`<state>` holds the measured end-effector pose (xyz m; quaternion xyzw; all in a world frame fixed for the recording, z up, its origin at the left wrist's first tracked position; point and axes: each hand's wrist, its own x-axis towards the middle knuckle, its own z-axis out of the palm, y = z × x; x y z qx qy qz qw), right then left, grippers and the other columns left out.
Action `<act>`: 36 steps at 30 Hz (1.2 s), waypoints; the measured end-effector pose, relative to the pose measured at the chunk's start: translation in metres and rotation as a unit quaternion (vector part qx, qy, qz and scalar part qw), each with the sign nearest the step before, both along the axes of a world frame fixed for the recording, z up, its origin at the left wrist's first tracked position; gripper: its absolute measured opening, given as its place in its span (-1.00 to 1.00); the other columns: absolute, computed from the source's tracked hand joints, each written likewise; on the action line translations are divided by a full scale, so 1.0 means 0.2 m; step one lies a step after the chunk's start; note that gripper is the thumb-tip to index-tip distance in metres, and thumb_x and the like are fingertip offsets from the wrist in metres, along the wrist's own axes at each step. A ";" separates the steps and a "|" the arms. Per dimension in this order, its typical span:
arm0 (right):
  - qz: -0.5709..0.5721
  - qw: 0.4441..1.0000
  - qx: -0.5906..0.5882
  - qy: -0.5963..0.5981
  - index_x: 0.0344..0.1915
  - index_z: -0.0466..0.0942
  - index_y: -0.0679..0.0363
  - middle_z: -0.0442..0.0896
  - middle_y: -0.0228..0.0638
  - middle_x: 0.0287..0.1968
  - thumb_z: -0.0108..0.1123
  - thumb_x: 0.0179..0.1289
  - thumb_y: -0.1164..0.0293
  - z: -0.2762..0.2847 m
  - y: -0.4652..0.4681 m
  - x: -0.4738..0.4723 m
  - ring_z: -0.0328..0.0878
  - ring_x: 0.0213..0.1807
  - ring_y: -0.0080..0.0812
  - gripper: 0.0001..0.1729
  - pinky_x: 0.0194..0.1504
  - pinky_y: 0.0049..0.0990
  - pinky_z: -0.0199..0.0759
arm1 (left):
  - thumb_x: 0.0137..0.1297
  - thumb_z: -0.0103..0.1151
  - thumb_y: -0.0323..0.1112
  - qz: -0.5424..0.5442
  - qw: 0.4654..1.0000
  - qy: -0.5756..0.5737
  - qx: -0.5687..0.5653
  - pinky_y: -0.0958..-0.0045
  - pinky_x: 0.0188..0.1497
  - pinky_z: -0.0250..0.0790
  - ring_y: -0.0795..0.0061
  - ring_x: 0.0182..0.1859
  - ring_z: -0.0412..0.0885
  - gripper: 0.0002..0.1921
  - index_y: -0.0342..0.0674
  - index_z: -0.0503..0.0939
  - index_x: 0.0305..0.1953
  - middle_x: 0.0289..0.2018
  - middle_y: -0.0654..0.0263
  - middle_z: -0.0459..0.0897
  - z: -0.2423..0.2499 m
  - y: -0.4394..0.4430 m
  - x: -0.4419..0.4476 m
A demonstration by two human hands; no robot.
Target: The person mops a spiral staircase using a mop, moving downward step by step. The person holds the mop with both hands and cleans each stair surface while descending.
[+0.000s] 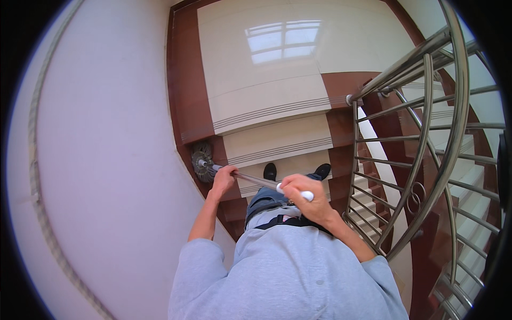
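A mop handle [256, 179] of metal with a white grip runs slantwise across the front of my body. Around its white end my right hand [306, 196] is closed, slightly blurred. Farther down the shaft, my left hand [225, 179] grips the metal near the mop head. The round grey string mop head [203, 163] rests on the dark red border of a stair step, against the left wall. Its strands spread around a white hub.
Cream stair treads [276, 127] with dark grooved lines lead up to a glossy landing [264, 76]. My black shoes [270, 171] stand on a step. A stainless steel railing [430, 160] borders the right side, with another flight [466, 176] beyond it. A white wall [108, 140] rises on the left.
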<state>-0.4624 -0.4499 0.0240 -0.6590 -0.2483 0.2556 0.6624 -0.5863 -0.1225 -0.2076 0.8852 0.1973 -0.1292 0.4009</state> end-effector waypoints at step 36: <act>-0.313 0.845 -0.226 -0.370 -0.51 0.56 0.19 0.75 -0.24 -0.42 0.37 0.35 0.30 0.71 -1.03 -0.20 0.48 -0.63 -0.33 -0.68 -0.52 -0.38 0.31 | 0.27 0.35 -0.45 -0.419 0.862 -0.189 -0.214 0.07 0.03 0.56 -0.08 0.00 0.70 -0.77 -0.24 0.67 -0.05 -0.09 0.11 0.71 0.34 -1.82 1.07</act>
